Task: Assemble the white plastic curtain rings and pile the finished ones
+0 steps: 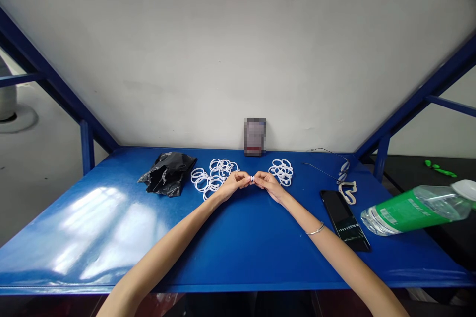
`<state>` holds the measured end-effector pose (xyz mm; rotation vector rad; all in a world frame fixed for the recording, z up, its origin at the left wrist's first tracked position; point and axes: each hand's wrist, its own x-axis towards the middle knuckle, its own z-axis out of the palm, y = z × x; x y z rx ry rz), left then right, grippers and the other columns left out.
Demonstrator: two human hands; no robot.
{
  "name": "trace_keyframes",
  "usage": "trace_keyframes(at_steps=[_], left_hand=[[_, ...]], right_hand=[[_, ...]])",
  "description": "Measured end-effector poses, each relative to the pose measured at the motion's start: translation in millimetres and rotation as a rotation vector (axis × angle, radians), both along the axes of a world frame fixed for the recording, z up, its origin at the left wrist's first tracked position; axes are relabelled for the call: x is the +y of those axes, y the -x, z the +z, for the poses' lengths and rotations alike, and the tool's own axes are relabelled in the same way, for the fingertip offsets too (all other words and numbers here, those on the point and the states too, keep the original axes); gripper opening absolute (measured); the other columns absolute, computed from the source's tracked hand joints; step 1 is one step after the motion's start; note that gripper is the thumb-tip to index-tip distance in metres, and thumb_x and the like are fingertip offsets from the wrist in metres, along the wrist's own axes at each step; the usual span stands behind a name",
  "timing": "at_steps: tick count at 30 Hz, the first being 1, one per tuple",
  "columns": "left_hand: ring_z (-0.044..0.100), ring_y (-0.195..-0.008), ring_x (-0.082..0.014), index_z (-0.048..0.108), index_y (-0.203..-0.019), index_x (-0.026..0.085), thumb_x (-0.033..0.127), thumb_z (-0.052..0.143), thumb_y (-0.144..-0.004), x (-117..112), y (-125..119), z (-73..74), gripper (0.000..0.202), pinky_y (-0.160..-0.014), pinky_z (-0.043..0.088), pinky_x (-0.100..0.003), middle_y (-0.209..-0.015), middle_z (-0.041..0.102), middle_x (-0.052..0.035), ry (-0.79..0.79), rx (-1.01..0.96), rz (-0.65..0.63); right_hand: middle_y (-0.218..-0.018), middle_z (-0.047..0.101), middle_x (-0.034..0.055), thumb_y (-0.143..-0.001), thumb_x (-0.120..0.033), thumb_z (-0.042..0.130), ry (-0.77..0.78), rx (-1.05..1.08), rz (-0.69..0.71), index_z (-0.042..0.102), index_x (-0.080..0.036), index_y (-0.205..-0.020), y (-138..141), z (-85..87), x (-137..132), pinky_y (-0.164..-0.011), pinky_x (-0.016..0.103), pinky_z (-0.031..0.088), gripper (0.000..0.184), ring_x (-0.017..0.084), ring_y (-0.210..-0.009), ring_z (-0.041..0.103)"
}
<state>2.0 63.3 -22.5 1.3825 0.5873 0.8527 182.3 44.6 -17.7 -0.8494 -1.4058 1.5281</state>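
Observation:
My left hand (234,182) and my right hand (268,184) meet at the middle of the blue table, fingertips pinched from both sides on a small white piece with dark marks (252,179). Fingers cover most of it, so its full shape is hidden. Just beyond my left hand lies a loose heap of white rings (201,178). A smaller heap of white rings (281,171) sits beside my right hand on its far side. Both forearms reach in from the near edge, and a thin bracelet circles the right one.
A crumpled black plastic bag (169,173) lies left of the rings. Against the wall leans a small blurred card or box (255,137). To the right are eyeglasses (342,172), a white loop-shaped item (348,192), a black phone (345,220) and a green-labelled bottle (416,208).

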Motion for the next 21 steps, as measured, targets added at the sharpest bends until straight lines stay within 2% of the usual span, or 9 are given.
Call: trace_keyframes(at_steps=[16, 21], left_hand=[[0.036, -0.055, -0.0072, 0.064, -0.071, 0.011, 0.046, 0.067, -0.077, 1.4, 0.8, -4.0, 0.036, -0.053, 0.024, -0.022, -0.065, 0.054, -0.0004, 0.006, 0.001, -0.008], [0.035, -0.056, -0.0071, 0.063, -0.070, 0.011, 0.046, 0.068, -0.075, 1.1, 1.4, -3.2, 0.036, -0.053, 0.024, -0.022, -0.064, 0.054, -0.0003, 0.009, 0.001, -0.005]], right_hand=[[-0.061, 0.047, -0.0027, -0.075, -0.048, 0.071, -0.020, -0.022, 0.029, 0.064, -0.018, -0.071, -3.0, -1.0, 0.5, -0.055, 0.027, 0.021, 0.031, 0.010, -0.055, 0.031], [-0.064, 0.051, -0.0017, -0.074, -0.049, 0.071, -0.011, -0.034, 0.031, 0.063, -0.018, -0.072, -3.5, 0.4, 0.3, -0.055, 0.027, 0.021, 0.032, 0.010, -0.056, 0.033]])
